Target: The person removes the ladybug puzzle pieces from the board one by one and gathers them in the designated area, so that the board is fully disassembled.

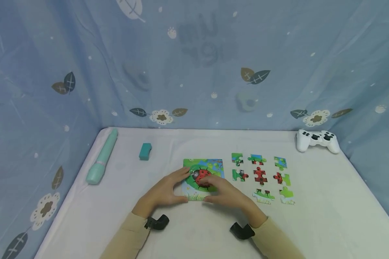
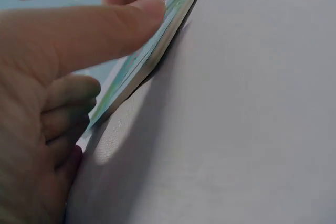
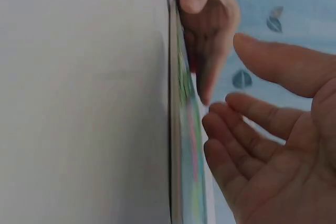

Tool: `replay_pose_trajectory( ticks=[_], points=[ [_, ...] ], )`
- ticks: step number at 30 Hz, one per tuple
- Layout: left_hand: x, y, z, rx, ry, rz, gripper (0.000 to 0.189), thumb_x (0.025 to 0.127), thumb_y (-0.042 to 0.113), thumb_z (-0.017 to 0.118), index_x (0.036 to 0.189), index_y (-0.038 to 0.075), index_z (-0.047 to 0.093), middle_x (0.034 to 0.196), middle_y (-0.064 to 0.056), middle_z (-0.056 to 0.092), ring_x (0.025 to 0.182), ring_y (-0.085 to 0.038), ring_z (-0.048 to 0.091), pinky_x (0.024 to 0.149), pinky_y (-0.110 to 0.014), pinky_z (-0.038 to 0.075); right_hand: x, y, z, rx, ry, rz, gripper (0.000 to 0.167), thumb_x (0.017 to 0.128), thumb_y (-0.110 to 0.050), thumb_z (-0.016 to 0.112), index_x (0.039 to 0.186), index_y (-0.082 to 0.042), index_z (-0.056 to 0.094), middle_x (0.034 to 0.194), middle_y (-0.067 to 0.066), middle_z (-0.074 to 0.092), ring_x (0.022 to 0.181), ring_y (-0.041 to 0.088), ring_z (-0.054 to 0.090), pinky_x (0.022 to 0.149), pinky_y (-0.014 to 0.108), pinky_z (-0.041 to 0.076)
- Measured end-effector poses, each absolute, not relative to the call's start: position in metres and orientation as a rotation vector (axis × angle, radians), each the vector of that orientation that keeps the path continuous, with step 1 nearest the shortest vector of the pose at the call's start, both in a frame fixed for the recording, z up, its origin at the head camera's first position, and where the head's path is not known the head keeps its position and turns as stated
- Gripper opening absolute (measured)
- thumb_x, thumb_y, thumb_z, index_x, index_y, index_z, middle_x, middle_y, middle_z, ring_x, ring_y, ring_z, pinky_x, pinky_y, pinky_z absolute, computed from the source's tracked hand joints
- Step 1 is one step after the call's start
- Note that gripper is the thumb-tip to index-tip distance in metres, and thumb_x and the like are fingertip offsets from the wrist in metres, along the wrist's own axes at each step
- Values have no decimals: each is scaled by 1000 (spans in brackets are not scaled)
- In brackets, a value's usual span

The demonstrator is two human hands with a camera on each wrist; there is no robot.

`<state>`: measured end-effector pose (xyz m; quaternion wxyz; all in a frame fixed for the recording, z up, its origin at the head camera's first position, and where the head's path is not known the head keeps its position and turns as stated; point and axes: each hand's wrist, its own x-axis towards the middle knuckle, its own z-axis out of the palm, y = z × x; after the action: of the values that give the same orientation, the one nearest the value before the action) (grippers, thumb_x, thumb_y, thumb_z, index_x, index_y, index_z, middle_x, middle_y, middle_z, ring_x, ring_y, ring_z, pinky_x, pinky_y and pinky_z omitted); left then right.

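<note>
A ladybug puzzle board (image 1: 216,169) lies flat on the white table between the two hands. My left hand (image 1: 163,190) is at its left side, the fingers stretched along the left edge and the thumb near the front left corner. In the left wrist view the thumb (image 2: 121,30) overlaps the board's edge; firm contact cannot be told. Over the board's right part is my right hand (image 1: 228,192), its fingers loosely bent with nothing between them. The right wrist view shows that hand's fingers (image 3: 247,140) spread apart from the thumb.
Several loose ladybug puzzle pieces (image 1: 260,176) lie in rough rows right of the board. A white game controller (image 1: 317,140) sits at the back right. Toward the back left are a teal block (image 1: 145,151) and a long mint-green object (image 1: 102,156). Blue patterned cloth (image 1: 194,72) surrounds the table.
</note>
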<state>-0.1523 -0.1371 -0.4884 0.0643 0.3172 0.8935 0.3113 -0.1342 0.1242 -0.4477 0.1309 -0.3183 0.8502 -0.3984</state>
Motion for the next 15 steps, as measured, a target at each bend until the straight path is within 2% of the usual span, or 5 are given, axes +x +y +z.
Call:
replay_pose_trajectory(
  ticks=[7,15],
  points=[
    [-144,-135,-490,975,2747,828,90,76,57,70,145,8,40,154,-1,31,143,-21,27,115,-43,29,-135,102,-462,-860,2619,-1016,44,80,-16,74,119,-3,60,124,10,51,116,25,49,99,45,45],
    [-148,-138,-483,985,2753,804,88,76,54,72,144,7,41,153,-3,33,143,-22,28,115,-43,29,-138,98,-474,-922,2616,-1059,42,79,-18,77,114,-9,55,124,7,43,122,23,40,103,42,41]
  ],
)
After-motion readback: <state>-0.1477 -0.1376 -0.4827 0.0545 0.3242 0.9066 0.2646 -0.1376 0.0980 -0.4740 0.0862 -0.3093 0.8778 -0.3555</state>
